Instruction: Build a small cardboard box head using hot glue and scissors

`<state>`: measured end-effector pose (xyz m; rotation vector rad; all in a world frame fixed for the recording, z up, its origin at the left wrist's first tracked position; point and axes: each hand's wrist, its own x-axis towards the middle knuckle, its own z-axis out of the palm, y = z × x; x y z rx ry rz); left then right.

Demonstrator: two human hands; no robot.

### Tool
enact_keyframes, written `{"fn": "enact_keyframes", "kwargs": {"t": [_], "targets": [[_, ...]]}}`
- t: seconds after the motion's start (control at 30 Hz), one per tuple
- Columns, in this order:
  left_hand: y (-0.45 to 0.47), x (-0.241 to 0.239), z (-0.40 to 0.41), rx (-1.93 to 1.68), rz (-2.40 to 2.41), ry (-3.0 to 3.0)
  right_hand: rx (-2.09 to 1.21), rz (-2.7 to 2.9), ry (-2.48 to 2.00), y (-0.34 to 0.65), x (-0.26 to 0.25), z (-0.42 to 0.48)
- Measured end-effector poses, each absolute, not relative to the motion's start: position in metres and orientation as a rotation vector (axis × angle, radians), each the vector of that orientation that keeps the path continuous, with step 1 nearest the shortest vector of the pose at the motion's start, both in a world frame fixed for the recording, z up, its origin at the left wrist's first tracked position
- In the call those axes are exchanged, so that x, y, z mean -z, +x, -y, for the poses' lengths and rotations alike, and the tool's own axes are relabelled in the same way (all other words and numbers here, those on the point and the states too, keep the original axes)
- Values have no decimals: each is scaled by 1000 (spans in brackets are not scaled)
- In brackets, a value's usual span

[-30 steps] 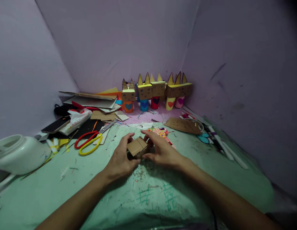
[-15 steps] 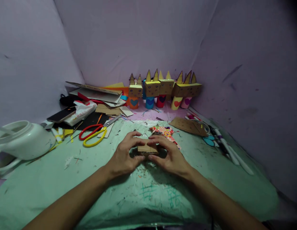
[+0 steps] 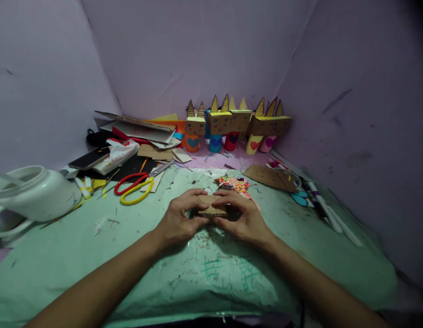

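Between my two hands is a small brown cardboard piece [image 3: 212,209], box-like in shape, low over the green-covered table [image 3: 136,273]. My left hand [image 3: 182,214] grips its left end, thumb on the near side and fingers over the top. On the right end, my right hand [image 3: 241,215] holds it the same way. The fingers cover both ends, and its underside is hidden. Just beyond the hands lies a piece of floral-patterned paper or cloth [image 3: 236,184]. Scissors [image 3: 136,186] with red and yellow handles rest to the left.
Several cardboard-headed, horned figures [image 3: 221,124] stand along the back. Stacked cardboard and paper [image 3: 136,125] lie at the back left, a white teapot-like pot [image 3: 50,193] at the left edge. On the right are a cardboard sheet [image 3: 269,176] and several pens [image 3: 320,200]. Scraps litter the cover.
The camera view has shifted slightly, so the scene sits a little higher and further right. Both hands keep their hold on the cardboard piece, which shows slightly more of its top between the fingers.
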<state>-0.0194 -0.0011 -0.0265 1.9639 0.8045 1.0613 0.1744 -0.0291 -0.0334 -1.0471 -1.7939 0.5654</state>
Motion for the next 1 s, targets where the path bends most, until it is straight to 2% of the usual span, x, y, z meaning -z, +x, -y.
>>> {"fn": "enact_keyframes", "kwargs": {"t": [0.6, 0.87, 1.0], "targets": [[-18, 21, 1, -1030, -755, 2013, -596, 1780, -1043, 175, 32, 28], [-19, 24, 0, -1022, -772, 2031, -467, 1850, -1068, 175, 29, 32], [-19, 23, -1, -1034, -745, 2025, -193, 1964, -1051, 171, 26, 34]]}}
